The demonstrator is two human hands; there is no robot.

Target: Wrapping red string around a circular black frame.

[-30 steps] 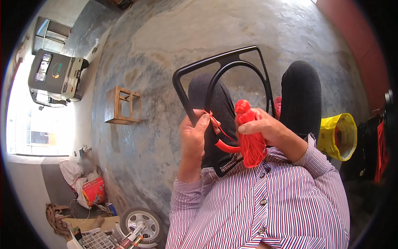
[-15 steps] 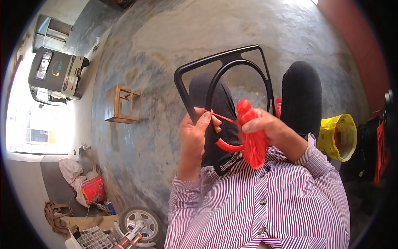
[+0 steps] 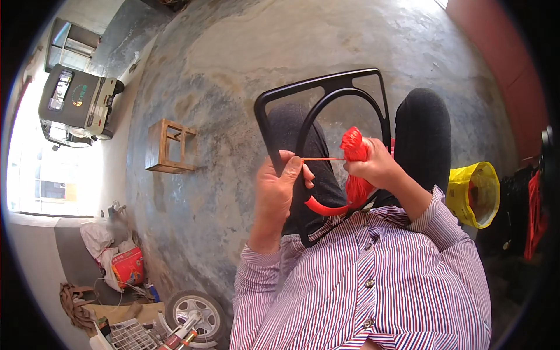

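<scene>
A black frame (image 3: 322, 85), four-sided with a round ring inside it, leans across my lap. My left hand (image 3: 280, 189) is closed round the frame's left side and the ring, thumb pressed where the red strip crosses. From that thumb a thin red strip (image 3: 322, 158) runs taut to the right. My right hand (image 3: 376, 166) grips a red bundle of strip (image 3: 354, 143), which bulges above and below the fist. The ring's lower part wears a smooth red wrapping (image 3: 324, 208); the stretch by my left thumb is still black.
A wooden stool (image 3: 170, 147) lies on the concrete floor at left. To my right stands a yellow bag (image 3: 473, 194), with red strips (image 3: 532, 213) hanging beyond it. A wheel (image 3: 195, 318) and a white crate (image 3: 133, 337) are at lower left. A three-wheeled vehicle (image 3: 79, 105) is at far left.
My right hand has lifted the red bundle slightly up and right, and the strip has become level and taut. The black frame has shifted a little right. My left hand keeps its grip.
</scene>
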